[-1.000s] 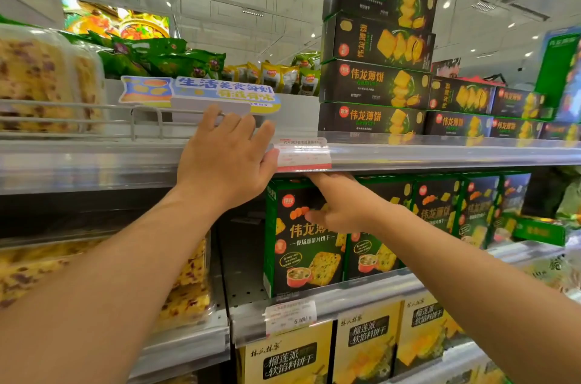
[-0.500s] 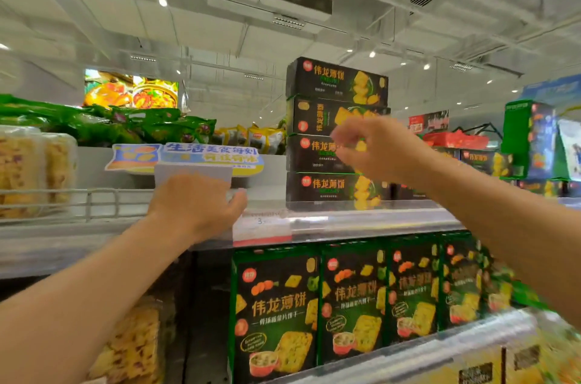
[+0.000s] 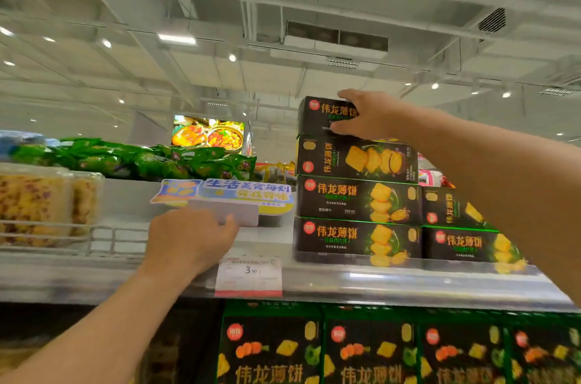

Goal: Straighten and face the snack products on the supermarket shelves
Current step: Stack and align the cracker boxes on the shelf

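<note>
A stack of several black-and-green cracker boxes stands on the upper shelf (image 3: 408, 281). My right hand (image 3: 374, 115) grips the top box (image 3: 317, 115), with fingers over its top edge and the thumb against its front. The second box (image 3: 355, 160) lies with its print turned sideways. My left hand (image 3: 188, 239) rests on the shelf's front part, next to a white sign holder (image 3: 242, 214); the back of the hand hides its fingers. More of the same boxes (image 3: 456, 242) lie to the right of the stack.
A price tag (image 3: 250, 275) hangs on the shelf rail. Clear tubs of snacks (image 3: 41, 201) sit behind a wire rail at left, and green bags (image 3: 132, 160) lie behind them. Upright green cracker boxes (image 3: 371, 349) fill the shelf below.
My right hand rose from the lower shelf's boxes to the top of the stack and took hold of the top box. The view tilted upward. My left hand stayed on the shelf.
</note>
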### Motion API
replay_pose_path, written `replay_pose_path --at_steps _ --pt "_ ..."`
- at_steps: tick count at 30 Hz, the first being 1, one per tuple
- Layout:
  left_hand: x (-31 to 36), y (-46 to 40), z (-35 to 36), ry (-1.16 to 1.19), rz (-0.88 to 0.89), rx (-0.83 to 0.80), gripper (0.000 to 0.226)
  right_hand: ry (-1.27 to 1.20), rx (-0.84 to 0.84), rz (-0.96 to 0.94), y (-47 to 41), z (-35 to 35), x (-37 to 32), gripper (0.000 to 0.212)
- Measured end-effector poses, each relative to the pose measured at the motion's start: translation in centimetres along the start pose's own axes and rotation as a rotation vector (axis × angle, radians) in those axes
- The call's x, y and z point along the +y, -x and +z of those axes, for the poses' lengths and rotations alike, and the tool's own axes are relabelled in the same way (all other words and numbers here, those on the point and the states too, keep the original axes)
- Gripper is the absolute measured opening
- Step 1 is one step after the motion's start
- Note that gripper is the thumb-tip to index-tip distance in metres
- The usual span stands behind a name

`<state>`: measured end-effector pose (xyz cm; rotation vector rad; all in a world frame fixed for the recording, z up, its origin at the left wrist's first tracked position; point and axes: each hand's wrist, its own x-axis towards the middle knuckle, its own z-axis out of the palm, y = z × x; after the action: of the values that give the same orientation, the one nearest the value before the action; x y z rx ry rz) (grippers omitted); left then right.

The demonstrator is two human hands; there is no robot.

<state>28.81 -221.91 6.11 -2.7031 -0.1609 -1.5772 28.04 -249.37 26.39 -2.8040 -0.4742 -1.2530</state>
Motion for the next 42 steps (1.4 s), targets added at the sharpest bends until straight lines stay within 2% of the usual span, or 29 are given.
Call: replay_pose_path --at_steps 4,8,14,21,24,28,31,34,38,42 --pt "0.1 0.4 0.3 -0.064 0.009 0.025 0.060 -0.021 -0.021 -0.062 -0.8 -0.3 0.9 0.056" --pt "-0.1 0.5 0.5 -0.047 0.028 0.051 0.068 -0.057 -0.036 -0.063 -1.6 -0.9 1.2 0.061" --pt "0.0 0.7 0.7 -0.059 0.016 0.086 0.071 -0.057 -0.116 -0.058 -2.6 -1.3 1.0 0.054" --pt "0.0 0.7 0.4 -0.057 0.029 0.087 0.071 -0.112 -0.058 -0.140 -2.1 -0.8 1.1 0.053" --pt "-0.1 0.8 0.5 -0.024 0.050 0.073 0.073 -0.016 0.020 -0.206 -1.8 -1.6 0.2 0.052" --pt "-0.2 0.8 -0.4 -0.037 0.107 0.021 0.070 -0.003 0.098 -0.289 -1.4 -3.1 -3.6 0.055" --pt "-2.2 1.1 -1.4 0.115 0.208 -0.008 0.056 -0.097 0.128 -0.354 -1.0 -2.9 -7.9 0.057" --pt "-7.0 2.0 -1.7 0.216 0.314 0.081 0.044 -0.108 0.172 -0.421 -0.7 -1.9 -12.6 0.057" --pt "-13.2 3.7 -0.3 0.219 0.308 0.154 0.048 -0.121 0.127 -0.460 -0.5 0.9 -18.4 0.059" --pt "-14.5 4.1 0.0 0.283 0.369 0.194 0.047 -0.180 0.042 -0.420 0.5 4.9 -21.8 0.061"
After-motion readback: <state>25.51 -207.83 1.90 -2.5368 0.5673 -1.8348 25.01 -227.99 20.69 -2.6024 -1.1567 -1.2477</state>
